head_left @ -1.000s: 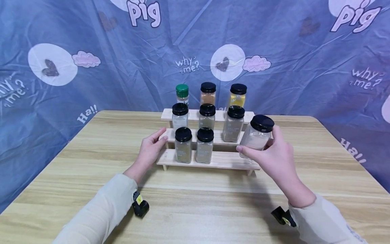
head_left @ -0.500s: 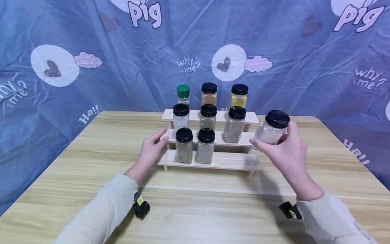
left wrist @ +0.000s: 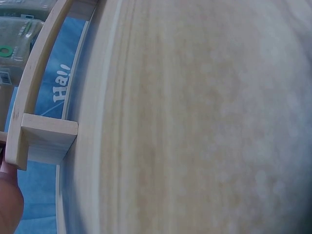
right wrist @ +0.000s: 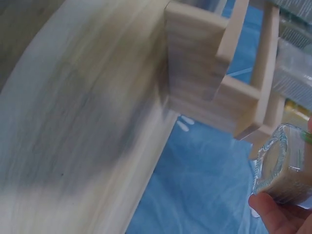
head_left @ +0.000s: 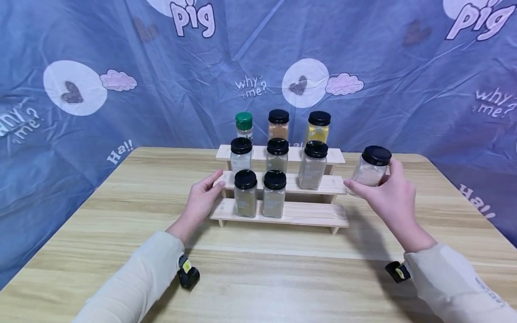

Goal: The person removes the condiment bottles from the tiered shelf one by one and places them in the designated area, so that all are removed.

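Note:
A square clear spice jar (head_left: 369,172) with a black lid and pale contents is raised off the table, right of the wooden three-tier spice rack (head_left: 319,213). My right hand (head_left: 397,197) grips it, thumb on the near side. From the right wrist view, the jar's glass base (right wrist: 273,163) faces the camera. At the rack's left end my left hand (head_left: 199,197) holds the middle shelf between thumb and fingers. Only part of that hand (left wrist: 9,200) appears in the left wrist view, touching the shelf end.
On the lower shelf stand two black-lidded jars (head_left: 245,197) toward the left. The middle shelf bears three more jars (head_left: 312,170). A green-capped bottle (head_left: 244,123) and two jars (head_left: 278,128) stand on top. Behind the wooden table (head_left: 258,273) hangs a blue printed cloth (head_left: 181,98).
My right hand has carried the spice jar rightward, from over the rack's right end to beside it. The left hand keeps its place on the rack; the view has shifted slightly.

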Demonstrator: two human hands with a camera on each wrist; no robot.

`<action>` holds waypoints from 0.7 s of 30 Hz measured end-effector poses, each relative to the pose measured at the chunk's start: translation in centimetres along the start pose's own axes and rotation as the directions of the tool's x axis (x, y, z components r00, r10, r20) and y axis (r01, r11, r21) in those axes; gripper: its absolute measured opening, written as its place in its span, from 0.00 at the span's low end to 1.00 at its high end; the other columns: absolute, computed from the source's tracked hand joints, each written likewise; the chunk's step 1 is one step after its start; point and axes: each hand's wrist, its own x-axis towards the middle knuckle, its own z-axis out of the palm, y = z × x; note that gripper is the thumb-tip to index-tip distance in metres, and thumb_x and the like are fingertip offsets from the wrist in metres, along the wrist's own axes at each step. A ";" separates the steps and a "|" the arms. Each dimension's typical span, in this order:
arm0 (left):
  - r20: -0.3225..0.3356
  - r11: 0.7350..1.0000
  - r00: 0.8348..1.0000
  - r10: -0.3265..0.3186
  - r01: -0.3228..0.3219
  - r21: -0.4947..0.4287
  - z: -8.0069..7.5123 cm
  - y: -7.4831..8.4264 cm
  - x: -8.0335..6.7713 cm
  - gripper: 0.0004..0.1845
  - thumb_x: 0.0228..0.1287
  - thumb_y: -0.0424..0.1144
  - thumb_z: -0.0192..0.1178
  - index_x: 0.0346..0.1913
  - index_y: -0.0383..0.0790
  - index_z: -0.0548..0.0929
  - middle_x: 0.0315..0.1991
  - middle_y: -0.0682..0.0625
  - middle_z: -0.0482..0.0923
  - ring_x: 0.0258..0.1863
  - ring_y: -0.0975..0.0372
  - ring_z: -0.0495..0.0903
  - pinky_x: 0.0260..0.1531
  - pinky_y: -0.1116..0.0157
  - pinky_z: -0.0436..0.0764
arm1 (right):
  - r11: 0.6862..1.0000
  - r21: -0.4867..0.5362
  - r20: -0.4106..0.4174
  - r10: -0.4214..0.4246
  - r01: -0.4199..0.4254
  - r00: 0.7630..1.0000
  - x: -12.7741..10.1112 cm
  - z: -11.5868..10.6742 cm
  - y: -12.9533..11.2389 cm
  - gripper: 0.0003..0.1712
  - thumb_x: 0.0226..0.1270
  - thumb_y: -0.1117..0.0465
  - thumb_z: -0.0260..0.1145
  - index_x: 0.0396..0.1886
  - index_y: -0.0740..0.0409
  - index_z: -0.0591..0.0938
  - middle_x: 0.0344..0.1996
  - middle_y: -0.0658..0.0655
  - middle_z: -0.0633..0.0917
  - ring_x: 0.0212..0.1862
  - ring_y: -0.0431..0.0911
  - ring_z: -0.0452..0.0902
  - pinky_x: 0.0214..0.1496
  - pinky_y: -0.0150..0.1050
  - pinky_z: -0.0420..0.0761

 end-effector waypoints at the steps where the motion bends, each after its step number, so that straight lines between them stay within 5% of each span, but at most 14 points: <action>1: 0.000 1.000 1.000 0.001 -0.001 0.001 0.0 0.0 0.0 0.24 0.64 0.37 0.56 0.63 0.39 0.70 0.65 0.50 0.64 0.61 0.66 0.63 0.59 0.68 0.67 | 1.000 0.000 0.007 0.008 -0.008 1.000 0.1 0.0 0.2 0.46 0.37 0.46 0.78 0.55 0.58 0.69 0.31 0.64 0.83 0.21 0.20 0.63 0.28 0.34 0.66; 7: -0.004 1.000 1.000 0.013 -0.013 0.001 0.1 0.1 0.0 0.24 0.64 0.37 0.56 0.63 0.38 0.70 0.65 0.49 0.64 0.65 0.64 0.60 0.62 0.66 0.64 | 0.997 0.074 0.063 0.021 -0.025 0.998 1.1 0.6 1.1 0.45 0.39 0.47 0.78 0.57 0.56 0.68 0.40 0.60 0.81 0.25 0.19 0.66 0.25 0.21 0.69; 12: 0.000 1.000 1.000 0.003 -0.003 -0.010 0.1 0.1 0.0 0.24 0.64 0.36 0.56 0.63 0.38 0.69 0.65 0.49 0.65 0.61 0.66 0.65 0.57 0.71 0.69 | 0.995 0.095 0.092 0.031 -0.039 0.995 1.9 1.1 2.0 0.45 0.41 0.49 0.77 0.59 0.55 0.67 0.42 0.60 0.80 0.28 0.21 0.68 0.28 0.21 0.70; 17: -0.007 1.000 1.000 -0.015 0.015 -0.018 0.1 0.1 -0.1 0.24 0.64 0.36 0.56 0.63 0.40 0.69 0.62 0.48 0.69 0.44 0.69 0.71 0.42 0.79 0.75 | 0.993 0.073 0.158 0.076 -0.088 0.985 2.7 1.4 2.9 0.47 0.43 0.46 0.75 0.61 0.57 0.64 0.46 0.62 0.78 0.38 0.41 0.74 0.34 0.28 0.70; 21: -0.008 1.000 1.000 -0.012 0.012 -0.004 0.1 0.0 -0.1 0.24 0.64 0.36 0.56 0.63 0.40 0.70 0.62 0.48 0.69 0.46 0.69 0.70 0.42 0.80 0.73 | 0.988 0.084 0.221 0.112 -0.133 0.969 3.4 1.7 3.5 0.48 0.46 0.47 0.74 0.63 0.60 0.62 0.50 0.65 0.75 0.48 0.55 0.72 0.41 0.36 0.70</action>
